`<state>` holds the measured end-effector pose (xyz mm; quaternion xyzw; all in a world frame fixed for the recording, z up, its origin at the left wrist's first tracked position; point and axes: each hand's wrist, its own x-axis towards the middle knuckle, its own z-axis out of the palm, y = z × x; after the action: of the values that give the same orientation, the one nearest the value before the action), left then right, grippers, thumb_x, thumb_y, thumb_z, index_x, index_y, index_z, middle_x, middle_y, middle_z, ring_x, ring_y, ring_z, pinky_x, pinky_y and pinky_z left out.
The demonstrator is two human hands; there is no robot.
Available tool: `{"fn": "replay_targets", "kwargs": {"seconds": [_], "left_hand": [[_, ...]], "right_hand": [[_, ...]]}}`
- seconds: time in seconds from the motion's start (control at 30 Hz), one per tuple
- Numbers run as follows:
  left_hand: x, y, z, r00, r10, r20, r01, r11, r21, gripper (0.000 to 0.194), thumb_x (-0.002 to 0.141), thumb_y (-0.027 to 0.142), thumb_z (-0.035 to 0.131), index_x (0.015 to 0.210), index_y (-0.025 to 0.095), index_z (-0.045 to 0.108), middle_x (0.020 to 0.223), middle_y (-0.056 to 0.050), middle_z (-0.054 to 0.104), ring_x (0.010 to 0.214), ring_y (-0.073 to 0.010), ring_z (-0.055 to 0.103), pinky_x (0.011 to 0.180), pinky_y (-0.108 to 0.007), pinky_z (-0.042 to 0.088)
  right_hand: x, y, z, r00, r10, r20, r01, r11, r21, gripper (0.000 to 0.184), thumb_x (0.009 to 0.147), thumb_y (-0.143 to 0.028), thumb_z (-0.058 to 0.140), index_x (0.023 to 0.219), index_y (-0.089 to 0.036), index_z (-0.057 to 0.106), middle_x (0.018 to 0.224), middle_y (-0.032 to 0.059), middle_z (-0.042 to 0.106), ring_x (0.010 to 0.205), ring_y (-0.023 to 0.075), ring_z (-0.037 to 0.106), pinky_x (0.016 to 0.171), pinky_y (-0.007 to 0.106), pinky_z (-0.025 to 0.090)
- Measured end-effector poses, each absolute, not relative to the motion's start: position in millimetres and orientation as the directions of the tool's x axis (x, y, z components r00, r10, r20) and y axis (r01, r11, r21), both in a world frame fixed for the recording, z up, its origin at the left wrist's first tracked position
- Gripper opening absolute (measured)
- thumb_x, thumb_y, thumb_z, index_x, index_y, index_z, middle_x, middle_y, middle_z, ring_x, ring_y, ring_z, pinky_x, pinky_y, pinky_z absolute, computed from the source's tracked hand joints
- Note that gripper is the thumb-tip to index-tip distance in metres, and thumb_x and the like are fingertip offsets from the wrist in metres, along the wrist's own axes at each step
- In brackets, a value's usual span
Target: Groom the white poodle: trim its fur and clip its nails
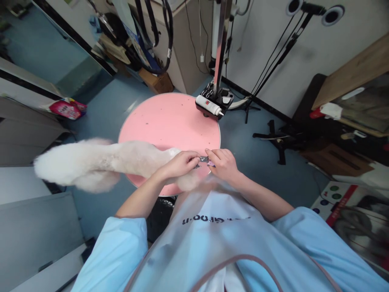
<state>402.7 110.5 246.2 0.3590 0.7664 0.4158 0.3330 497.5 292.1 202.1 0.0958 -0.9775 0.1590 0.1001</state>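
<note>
White-furred animal (pixel 133 156) stretches across the near part of a round pink table (pixel 170 117), its fluffier bulk reaching past the left edge. At its right end, a small metal tool (pixel 204 159) sits between the two hands. The right hand (pixel 224 164) is closed around the tool's pinkish handle end. The left hand (pixel 182 163) has its thumb and fingers brought near one another at the tool's left end; whether they clamp the tool or part of the animal, I cannot tell. At the table's far right edge, a white bottle (pixel 208 105) lies on a black holder (pixel 227 106), with scissors (pixel 207 90) just beside it, near an upright metal post (pixel 221 48).
</note>
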Motion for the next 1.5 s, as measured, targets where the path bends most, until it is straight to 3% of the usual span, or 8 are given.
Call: {"fn": "replay_targets", "kwargs": {"seconds": [0.23,0.37,0.63,0.83,1.13,1.5], "left_hand": [[401.5,109.6,245.2,-0.516,0.824,-0.235,0.292,0.427,0.856,0.026,0.087,0.023,0.039,0.07,0.015,0.058,0.065,0.0,0.056,0.06,-0.0108,0.048,0.057,-0.024,0.036],[401.5,108.5,245.9,-0.514,0.823,-0.243,0.239,0.409,0.881,0.025,0.087,0.025,0.04,0.085,0.015,0.063,0.083,-0.003,0.065,0.074,-0.0135,0.058,0.069,-0.025,0.044],[398.9,110.6,237.8,-0.58,0.786,-0.213,0.175,0.376,0.91,0.02,0.086,0.024,0.044,0.089,0.014,0.061,0.084,-0.004,0.065,0.074,-0.0125,0.058,0.069,-0.025,0.046],[397.0,112.4,237.5,-0.59,0.782,-0.2,0.176,0.367,0.914,0.02,0.085,0.022,0.044,0.089,0.013,0.061,0.085,-0.005,0.065,0.076,-0.0126,0.058,0.072,-0.026,0.047],[395.4,112.0,236.6,-0.575,0.794,-0.197,0.153,0.341,0.927,0.02,0.085,0.023,0.045,0.09,0.013,0.061,0.086,-0.005,0.065,0.075,-0.012,0.058,0.07,-0.024,0.047],[396.4,112.8,240.4,-0.577,0.791,-0.203,0.153,0.348,0.925,0.021,0.084,0.024,0.045,0.089,0.013,0.062,0.085,-0.004,0.066,0.074,-0.0124,0.059,0.068,-0.024,0.047]], "right_hand": [[499.3,292.6,202.0,-0.982,-0.126,0.137,-0.162,0.94,-0.299,0.045,0.079,-0.019,0.053,0.124,-0.017,0.058,0.09,0.007,0.069,0.078,0.0181,0.058,0.07,0.029,0.036],[498.6,295.2,200.4,-0.999,-0.018,0.05,-0.034,0.934,-0.356,0.044,0.078,-0.021,0.055,0.122,-0.02,0.059,0.088,0.0052,0.069,0.078,0.0169,0.059,0.066,0.026,0.037],[509.2,284.1,190.6,-0.95,-0.079,0.303,-0.187,0.919,-0.346,0.034,0.08,-0.021,0.051,0.11,-0.016,0.065,0.09,0.0074,0.068,0.08,0.0197,0.056,0.074,0.032,0.036],[510.5,279.4,189.2,-0.95,-0.108,0.292,-0.206,0.921,-0.33,0.036,0.08,-0.021,0.049,0.112,-0.015,0.065,0.088,0.0082,0.067,0.078,0.0198,0.055,0.072,0.033,0.036],[511.7,275.9,190.9,-0.981,-0.048,0.188,-0.141,0.843,-0.518,0.043,0.076,-0.018,0.052,0.118,-0.013,0.06,0.096,0.0073,0.068,0.086,0.0197,0.06,0.079,0.03,0.045],[511.5,274.9,196.4,-0.991,-0.036,0.132,-0.108,0.797,-0.595,0.047,0.077,-0.019,0.053,0.124,-0.015,0.057,0.099,0.0096,0.065,0.092,0.0212,0.058,0.085,0.033,0.046]]}}
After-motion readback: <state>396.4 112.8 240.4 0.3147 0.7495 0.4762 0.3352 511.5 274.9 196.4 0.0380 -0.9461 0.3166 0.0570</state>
